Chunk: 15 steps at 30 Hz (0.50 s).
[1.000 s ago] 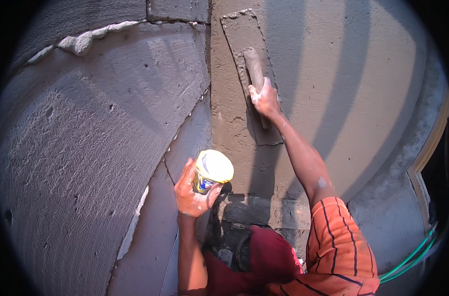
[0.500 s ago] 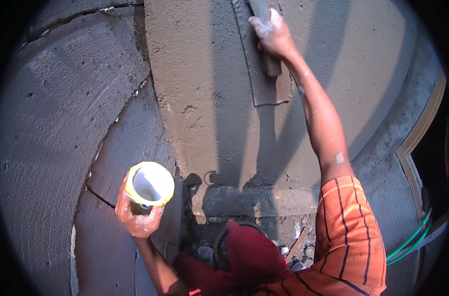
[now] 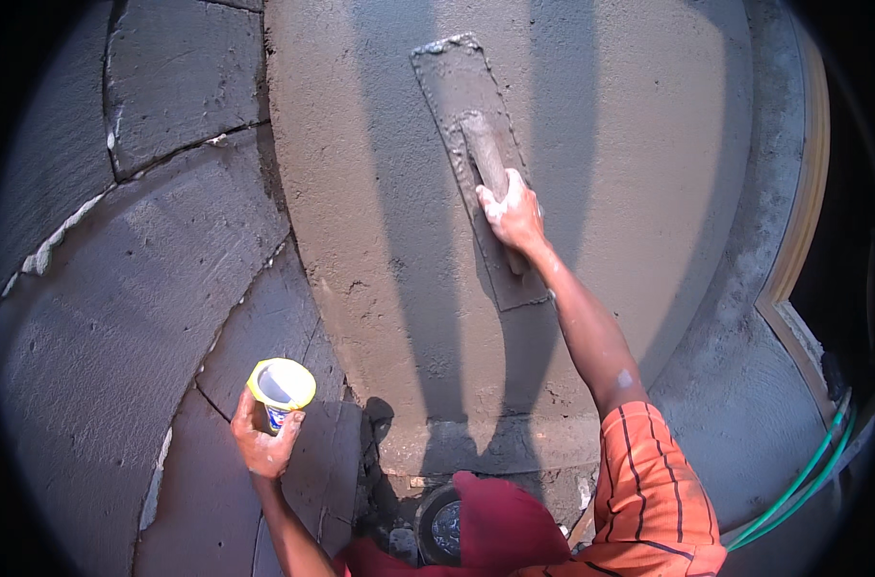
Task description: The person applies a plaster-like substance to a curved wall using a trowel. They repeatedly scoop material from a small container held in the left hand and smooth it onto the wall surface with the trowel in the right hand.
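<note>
My right hand (image 3: 512,210) is closed around the handle of a plastering trowel (image 3: 471,101), a long rectangular float coated in wet mortar. Its blade lies against the grey plastered wall (image 3: 639,192), tilted with the top end to the left. Lower down on the left, my left hand (image 3: 264,444) grips a small plastic cup (image 3: 283,385) with a yellow rim and a blue printed side. The cup's white inside is visible, but I cannot tell whether any liquid is in it.
Dark grey block masonry (image 3: 149,288) with rough mortar joints borders the plaster on the left. A wooden frame (image 3: 811,163) edges a dark opening at right, near green hoses (image 3: 793,495). A round black container (image 3: 442,524) sits among rubble below.
The trowel and my right hand have come lower in the view, so the whole blade now shows. The cup in my left hand is farther from the camera and slightly lower.
</note>
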Tool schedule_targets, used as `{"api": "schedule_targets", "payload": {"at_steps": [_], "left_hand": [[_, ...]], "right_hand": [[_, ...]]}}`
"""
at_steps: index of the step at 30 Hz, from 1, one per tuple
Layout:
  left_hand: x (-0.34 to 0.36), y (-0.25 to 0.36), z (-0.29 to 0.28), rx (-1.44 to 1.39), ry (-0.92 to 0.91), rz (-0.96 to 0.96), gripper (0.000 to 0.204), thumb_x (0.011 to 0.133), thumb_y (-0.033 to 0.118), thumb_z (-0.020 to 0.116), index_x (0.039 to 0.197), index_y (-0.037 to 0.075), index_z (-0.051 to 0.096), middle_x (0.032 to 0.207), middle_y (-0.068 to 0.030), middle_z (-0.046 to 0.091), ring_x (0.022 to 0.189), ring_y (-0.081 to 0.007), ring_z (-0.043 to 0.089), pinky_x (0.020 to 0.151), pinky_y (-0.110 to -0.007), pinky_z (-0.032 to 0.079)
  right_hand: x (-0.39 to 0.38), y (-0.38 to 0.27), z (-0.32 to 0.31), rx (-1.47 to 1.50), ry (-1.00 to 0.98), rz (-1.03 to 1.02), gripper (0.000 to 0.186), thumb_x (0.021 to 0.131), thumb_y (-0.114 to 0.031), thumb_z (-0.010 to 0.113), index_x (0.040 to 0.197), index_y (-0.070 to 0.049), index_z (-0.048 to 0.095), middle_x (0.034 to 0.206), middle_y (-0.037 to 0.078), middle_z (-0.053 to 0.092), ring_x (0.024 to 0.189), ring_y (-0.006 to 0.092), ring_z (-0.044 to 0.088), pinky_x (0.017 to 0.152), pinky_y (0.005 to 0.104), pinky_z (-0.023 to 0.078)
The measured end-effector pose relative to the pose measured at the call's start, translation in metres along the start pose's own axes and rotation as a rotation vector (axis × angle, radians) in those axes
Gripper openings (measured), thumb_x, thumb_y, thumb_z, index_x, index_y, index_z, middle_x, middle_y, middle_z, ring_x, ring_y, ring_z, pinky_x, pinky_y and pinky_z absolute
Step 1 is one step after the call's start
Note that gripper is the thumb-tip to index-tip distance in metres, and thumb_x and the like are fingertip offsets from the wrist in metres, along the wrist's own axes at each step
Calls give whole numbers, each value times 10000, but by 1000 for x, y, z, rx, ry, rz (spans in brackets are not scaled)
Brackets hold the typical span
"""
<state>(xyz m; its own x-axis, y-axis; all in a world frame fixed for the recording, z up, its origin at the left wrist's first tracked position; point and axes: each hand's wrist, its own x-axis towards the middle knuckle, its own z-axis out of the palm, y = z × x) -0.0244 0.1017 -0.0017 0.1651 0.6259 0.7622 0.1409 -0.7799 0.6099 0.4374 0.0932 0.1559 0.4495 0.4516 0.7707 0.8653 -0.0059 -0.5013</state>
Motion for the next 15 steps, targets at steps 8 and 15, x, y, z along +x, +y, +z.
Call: {"api": "schedule_targets", "payload": {"at_steps": [8,15], "left_hand": [[3,-9,13,-105,35,11,535,786,33,749,1275,-36,543,1105,-70,618,1001,-157,588,869,-305,486],[-59,-37,25,-51,65,-162,536,782,42,771,1264,-41,551,1121,-76,618,1028,-168,589,910,-315,469]], "right_hand": [[196,-61,-155,187,165,-214,378,902,-336,676,952,31,600,687,89,619,525,170,611,499,347,498],[0,8,-16,278,-72,-108,313,893,-274,654,936,23,561,667,104,573,496,192,579,482,365,483]]}}
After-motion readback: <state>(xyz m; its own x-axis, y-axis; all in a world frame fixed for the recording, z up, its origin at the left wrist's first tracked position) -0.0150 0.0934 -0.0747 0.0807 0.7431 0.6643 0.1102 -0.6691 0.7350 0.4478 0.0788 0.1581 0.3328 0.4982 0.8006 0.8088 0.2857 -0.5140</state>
